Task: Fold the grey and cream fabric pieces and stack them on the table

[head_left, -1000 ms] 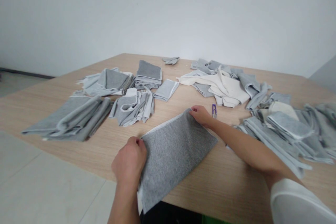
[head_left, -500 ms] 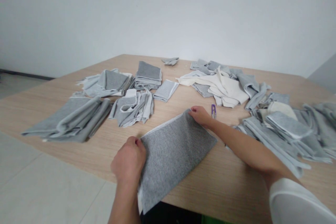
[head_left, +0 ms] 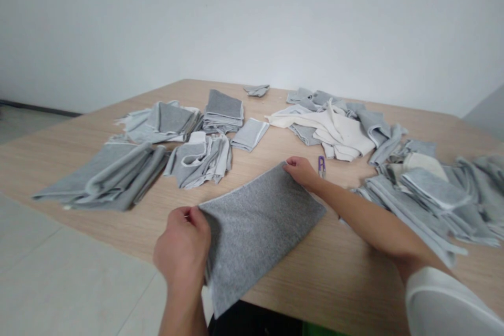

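Observation:
A piece of grey fabric (head_left: 263, 231) with a pale edge is stretched between both hands above the table's near edge. My left hand (head_left: 185, 244) pinches its upper left corner, with the fingertips partly curled out of sight. Farther off, my right hand (head_left: 298, 170) grips the upper right corner between thumb and fingers. The lower left corner hangs past the table edge. Purple thread snips (head_left: 322, 166) lie on the table just beyond my right wrist.
On the left of the wooden table (head_left: 189, 93) lie folded grey cloth (head_left: 114, 178), a crumpled heap (head_left: 200, 160) and a neat stack (head_left: 223, 110). Cream fabric (head_left: 342, 134) sits among grey pieces at the back right. Another grey pile (head_left: 429, 194) spreads beside my right forearm.
My left hand has moved a little to the left, drawing the fabric's top edge out wider. My right hand keeps its hold on the other corner, nearly in place.

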`<state>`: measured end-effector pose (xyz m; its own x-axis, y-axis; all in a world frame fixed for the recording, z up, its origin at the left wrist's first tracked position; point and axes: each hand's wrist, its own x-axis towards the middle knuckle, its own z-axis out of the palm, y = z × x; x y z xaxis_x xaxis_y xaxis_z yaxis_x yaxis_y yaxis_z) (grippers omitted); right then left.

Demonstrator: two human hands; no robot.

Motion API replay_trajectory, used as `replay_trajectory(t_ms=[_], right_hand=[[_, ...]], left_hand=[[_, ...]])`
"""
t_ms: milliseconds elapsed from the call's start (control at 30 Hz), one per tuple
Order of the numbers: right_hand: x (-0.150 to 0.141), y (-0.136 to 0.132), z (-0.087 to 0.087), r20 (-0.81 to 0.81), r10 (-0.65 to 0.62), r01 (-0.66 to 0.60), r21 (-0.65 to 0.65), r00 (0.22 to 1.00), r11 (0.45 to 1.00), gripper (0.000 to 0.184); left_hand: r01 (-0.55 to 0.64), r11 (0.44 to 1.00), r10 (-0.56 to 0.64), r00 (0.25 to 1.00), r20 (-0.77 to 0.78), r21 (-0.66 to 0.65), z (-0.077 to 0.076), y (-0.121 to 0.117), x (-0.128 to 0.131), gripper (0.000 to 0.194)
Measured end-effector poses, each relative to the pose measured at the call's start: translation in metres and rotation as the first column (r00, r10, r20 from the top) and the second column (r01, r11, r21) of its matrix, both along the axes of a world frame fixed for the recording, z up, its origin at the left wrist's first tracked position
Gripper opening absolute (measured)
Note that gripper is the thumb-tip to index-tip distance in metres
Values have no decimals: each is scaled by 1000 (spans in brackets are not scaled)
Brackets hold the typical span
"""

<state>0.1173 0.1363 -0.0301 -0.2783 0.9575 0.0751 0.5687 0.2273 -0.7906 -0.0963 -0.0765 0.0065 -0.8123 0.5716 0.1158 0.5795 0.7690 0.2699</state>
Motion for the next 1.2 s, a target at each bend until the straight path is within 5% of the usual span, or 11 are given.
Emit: replay_trajectory(t_ms=[533, 700, 900, 1200], right_hand=[[-8, 5, -3, 46, -7, 6, 14, 999, 1000, 13], [-9, 7, -3, 73, -7, 5, 31, 997, 999, 11], [-9, 6, -6, 85, -24, 20, 49, 996, 999, 35], [-12, 13, -4, 155, -2, -8, 67, 988, 998, 19]], left_hand=[[16, 995, -12, 999, 45, -103, -9, 7, -5, 57], [100, 973, -82, 992, 94, -210, -8, 5, -8, 63], [135, 950, -90, 982, 167, -281, -1, 2, -12, 70], [246, 945, -187, 947, 262, -214, -10, -9, -21, 81]])
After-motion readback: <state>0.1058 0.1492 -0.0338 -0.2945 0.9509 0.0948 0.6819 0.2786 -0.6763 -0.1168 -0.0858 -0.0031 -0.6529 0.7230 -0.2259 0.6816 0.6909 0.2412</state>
